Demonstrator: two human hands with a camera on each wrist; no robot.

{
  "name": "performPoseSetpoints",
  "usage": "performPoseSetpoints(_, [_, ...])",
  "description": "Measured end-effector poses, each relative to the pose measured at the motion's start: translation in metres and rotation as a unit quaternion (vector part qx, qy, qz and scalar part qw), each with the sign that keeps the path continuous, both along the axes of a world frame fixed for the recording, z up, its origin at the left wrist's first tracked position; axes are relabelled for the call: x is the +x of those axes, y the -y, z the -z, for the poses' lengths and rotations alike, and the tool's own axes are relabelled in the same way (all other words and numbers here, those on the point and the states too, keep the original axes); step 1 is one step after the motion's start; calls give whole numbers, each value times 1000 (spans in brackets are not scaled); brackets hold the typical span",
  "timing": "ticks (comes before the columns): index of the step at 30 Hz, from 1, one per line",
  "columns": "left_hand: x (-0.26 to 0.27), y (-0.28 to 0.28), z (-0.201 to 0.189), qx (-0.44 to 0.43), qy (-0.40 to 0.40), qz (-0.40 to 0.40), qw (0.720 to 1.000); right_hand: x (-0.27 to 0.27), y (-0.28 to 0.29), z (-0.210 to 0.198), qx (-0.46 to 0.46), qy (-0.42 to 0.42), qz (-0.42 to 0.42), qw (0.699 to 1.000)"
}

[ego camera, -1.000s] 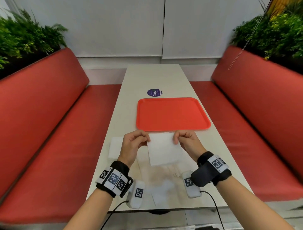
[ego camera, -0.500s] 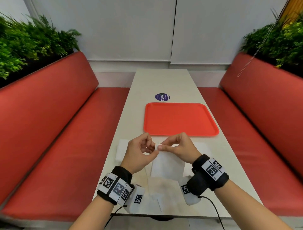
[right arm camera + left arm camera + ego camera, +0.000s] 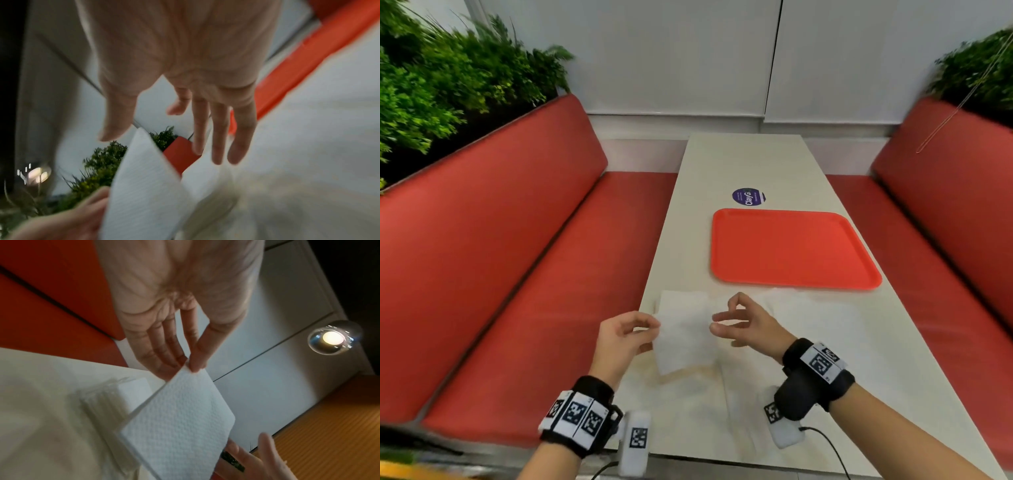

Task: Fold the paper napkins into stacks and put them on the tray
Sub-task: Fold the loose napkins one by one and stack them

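My left hand (image 3: 652, 327) (image 3: 190, 365) pinches a folded white napkin (image 3: 683, 339) (image 3: 180, 418) (image 3: 141, 186) by its top corner, between thumb and fingers, and the sheet hangs just above the near end of the table (image 3: 722, 164). To its right my right hand (image 3: 717, 322) (image 3: 164, 146) hovers with loosely spread fingers, holding nothing. The orange tray (image 3: 791, 250) lies bare beyond both hands. A pile of white napkins (image 3: 681, 298) (image 3: 115, 395) sits at the table's left edge behind the held one. More napkins (image 3: 818, 315) lie flat to the right.
Red benches (image 3: 517, 257) flank the narrow table on both sides. A round purple sticker (image 3: 748, 197) lies beyond the tray. Green plants (image 3: 448, 75) stand behind the bench backs. The table's left edge runs right beside my left hand.
Both hands brought the napkin's top corners together, folding it in half. My right hand then let go and drew off to the right, and the left hand keeps the fold.
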State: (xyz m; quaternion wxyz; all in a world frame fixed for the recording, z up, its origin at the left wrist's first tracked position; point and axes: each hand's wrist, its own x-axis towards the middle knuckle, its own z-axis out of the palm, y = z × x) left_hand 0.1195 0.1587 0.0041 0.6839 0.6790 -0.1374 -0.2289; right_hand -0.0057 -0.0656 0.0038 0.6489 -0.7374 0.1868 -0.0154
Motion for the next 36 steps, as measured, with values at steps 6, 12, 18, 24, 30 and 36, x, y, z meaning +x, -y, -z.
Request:
performPoseSetpoints(6, [31,20,4,20,-53,12,998,44,-24,12,101,34,50,993])
performPoseSetpoints(12, [63,44,8,91,21,29,995,75,-13,28,-7,23,179,983])
performPoseSetpoints(18, [68,57,24,213,127,-8,969,86,-15,47,-111,-41,189,975])
performPoseSetpoints(24, [64,63,40,333,185,35,924,82,-23,53,-197,-110,117,967])
performPoseSetpoints(30, [41,82,12,346,316,72,880,33,14,33,-203,-97,157,962])
performPoseSetpoints(36, [-30,144,13,208,157,180,949,-49,74,30,-322,-275,219,879])
